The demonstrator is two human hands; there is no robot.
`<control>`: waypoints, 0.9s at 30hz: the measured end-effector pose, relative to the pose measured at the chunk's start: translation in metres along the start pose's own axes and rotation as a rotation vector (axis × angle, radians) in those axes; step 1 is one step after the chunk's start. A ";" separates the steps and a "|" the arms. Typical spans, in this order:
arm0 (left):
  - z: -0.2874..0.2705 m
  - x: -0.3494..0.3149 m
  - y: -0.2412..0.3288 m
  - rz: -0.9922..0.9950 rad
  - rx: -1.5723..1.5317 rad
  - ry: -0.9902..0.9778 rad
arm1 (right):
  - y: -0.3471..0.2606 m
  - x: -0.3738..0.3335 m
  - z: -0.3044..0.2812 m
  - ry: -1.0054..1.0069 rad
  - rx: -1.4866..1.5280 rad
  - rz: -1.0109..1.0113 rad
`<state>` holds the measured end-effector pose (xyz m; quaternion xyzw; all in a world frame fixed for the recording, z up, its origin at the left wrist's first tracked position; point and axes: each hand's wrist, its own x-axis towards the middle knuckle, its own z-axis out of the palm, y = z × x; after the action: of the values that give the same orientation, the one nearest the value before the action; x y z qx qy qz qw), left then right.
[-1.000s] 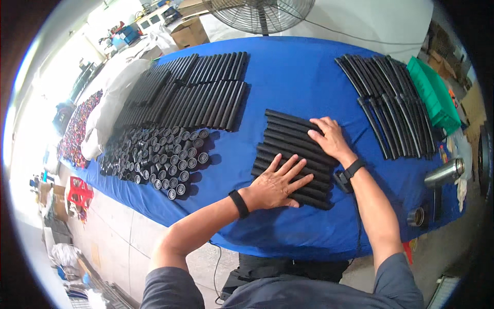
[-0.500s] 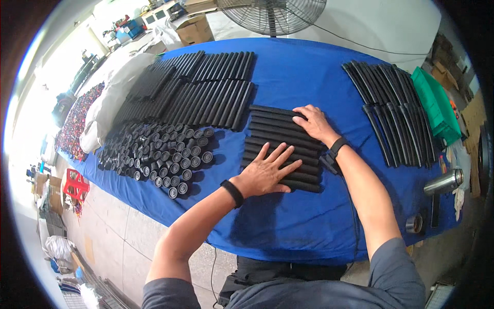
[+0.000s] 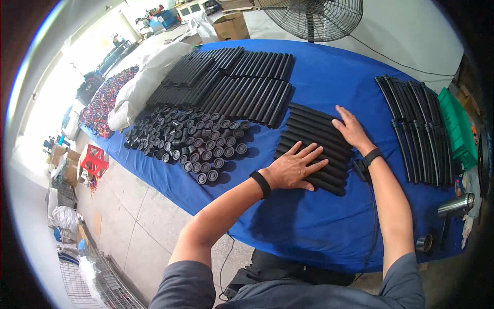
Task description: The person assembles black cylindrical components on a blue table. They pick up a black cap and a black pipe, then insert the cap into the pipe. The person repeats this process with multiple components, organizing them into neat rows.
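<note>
A row of black tubes, lying side by side, sits on the blue cloth in front of me. My left hand rests flat on the nearer tubes with its fingers spread. At the right ends of the tubes is my right hand, open, its fingers stretched out and pointing away from me; whether it touches the tube ends I cannot tell. By my right wrist lies a small black object with a cable. Left of the row is a heap of round black caps.
More black tubes lie in rows beyond the caps. Thinner-ended black tubes lie at the right, beside a green bin. A metal flask and a roll of tape are near the right edge. A fan stands behind.
The whole view has shifted, moving the scene rightward. My right hand's fingers have straightened and come off the far tubes toward their right ends. My left hand stays flat on the tubes.
</note>
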<state>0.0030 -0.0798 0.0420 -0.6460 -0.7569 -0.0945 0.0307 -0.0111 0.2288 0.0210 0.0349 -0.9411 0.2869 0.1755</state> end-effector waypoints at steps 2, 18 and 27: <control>-0.007 -0.007 0.006 -0.051 -0.031 0.038 | -0.007 -0.011 -0.014 0.049 0.078 0.064; -0.039 -0.145 -0.094 -0.829 0.270 0.284 | -0.140 -0.179 -0.029 -0.061 -0.018 -0.121; -0.056 -0.136 -0.114 -0.870 0.250 0.019 | -0.123 -0.185 -0.022 -0.008 0.283 -0.004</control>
<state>-0.0914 -0.2388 0.0624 -0.2584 -0.9632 -0.0122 0.0730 0.1895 0.1319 0.0377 0.0623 -0.8918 0.4164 0.1656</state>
